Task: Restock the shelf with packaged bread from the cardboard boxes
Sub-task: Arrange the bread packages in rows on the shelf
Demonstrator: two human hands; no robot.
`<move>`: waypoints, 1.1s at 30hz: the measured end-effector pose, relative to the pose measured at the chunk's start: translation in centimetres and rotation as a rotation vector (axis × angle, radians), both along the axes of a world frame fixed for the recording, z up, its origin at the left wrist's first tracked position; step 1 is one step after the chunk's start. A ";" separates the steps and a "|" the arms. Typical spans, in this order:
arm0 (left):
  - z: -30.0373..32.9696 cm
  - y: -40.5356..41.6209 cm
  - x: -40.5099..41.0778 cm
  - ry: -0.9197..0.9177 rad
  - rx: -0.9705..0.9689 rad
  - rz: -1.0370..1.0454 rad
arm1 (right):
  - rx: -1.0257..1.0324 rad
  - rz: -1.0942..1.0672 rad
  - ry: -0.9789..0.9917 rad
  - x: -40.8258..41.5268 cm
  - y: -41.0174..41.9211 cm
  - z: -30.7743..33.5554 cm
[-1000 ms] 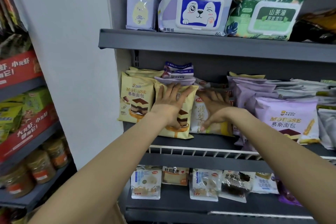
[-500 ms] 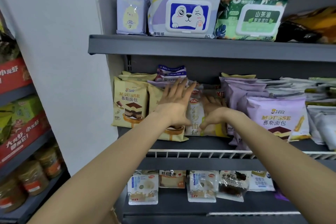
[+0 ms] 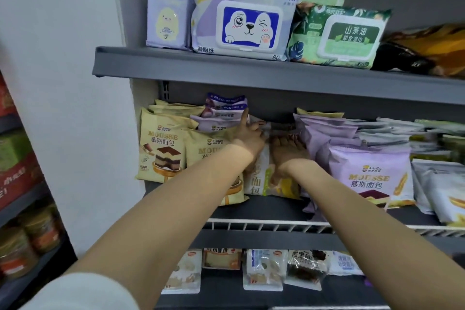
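Note:
A white and yellow bread pack (image 3: 261, 184) stands upright on the grey middle shelf (image 3: 264, 209), between yellow mousse bread packs (image 3: 161, 148) and purple mousse bread packs (image 3: 372, 173). My right hand (image 3: 286, 153) lies over the white pack's front, fingers reaching its top. My left hand (image 3: 249, 137) curls over the pack's top left corner, with the index finger pointing up against small purple packs (image 3: 224, 108) stacked behind. My left forearm covers part of a second yellow pack (image 3: 208, 156). No cardboard box is in view.
A white wire rail (image 3: 276, 225) runs along the middle shelf's front edge. Wet-wipe packs (image 3: 249, 25) fill the shelf above, and small bread packs (image 3: 264, 269) the shelf below. A white wall (image 3: 63, 83) stands to the left, with jars (image 3: 32, 234) on another rack.
Both hands have pushed deeper into the shelf on the white pack. My left hand went from flat and spread to curled with the index finger raised. The view has come closer.

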State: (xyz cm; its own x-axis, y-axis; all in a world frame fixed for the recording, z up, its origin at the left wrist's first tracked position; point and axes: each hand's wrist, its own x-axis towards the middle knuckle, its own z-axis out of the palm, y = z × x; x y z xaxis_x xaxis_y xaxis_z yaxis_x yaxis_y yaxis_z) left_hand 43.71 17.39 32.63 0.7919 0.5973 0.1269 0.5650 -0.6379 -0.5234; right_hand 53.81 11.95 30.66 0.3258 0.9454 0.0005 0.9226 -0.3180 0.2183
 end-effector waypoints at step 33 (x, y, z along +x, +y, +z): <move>-3.6 -13.3 11.5 -1.060 -1.277 0.130 | 0.118 0.247 0.045 15.5 -15.0 5.0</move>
State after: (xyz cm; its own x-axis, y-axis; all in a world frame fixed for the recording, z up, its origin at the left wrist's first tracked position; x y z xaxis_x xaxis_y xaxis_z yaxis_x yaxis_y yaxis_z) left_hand 55.17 4.09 29.08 0.6194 0.7835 -0.0492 0.3856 -0.2490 0.8884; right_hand 69.35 -3.01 35.69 0.0872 0.9905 0.1061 0.9832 -0.1027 0.1506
